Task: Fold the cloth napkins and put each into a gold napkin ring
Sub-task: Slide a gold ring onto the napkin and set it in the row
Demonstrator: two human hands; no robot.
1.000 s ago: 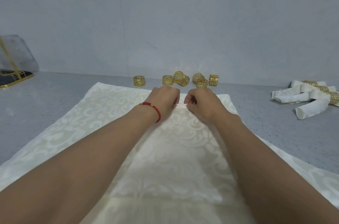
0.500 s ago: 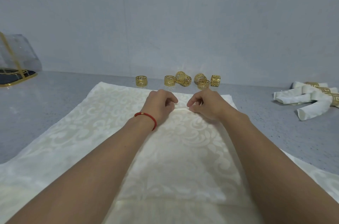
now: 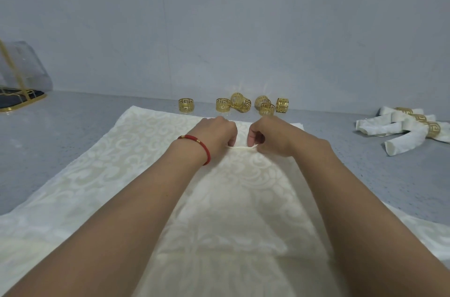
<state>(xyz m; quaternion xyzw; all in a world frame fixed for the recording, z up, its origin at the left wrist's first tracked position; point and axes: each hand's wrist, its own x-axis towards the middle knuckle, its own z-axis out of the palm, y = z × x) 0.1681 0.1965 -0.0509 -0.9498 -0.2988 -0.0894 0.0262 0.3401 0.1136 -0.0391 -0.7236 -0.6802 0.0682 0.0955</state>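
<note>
Left hand: my fingers curl, pinching the rolled far edge of the cream napkin, centre frame.
Right hand: pinches the same roll, just beside.
Loose gold rings: six, upper centre, each holding nothing.
Finished bundles: right edge, rolled napkins threaded through gold rings.

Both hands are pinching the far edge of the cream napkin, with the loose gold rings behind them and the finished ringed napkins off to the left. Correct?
Not quite: the head view shows the finished ringed napkins off to the right; the rest stands.
</note>
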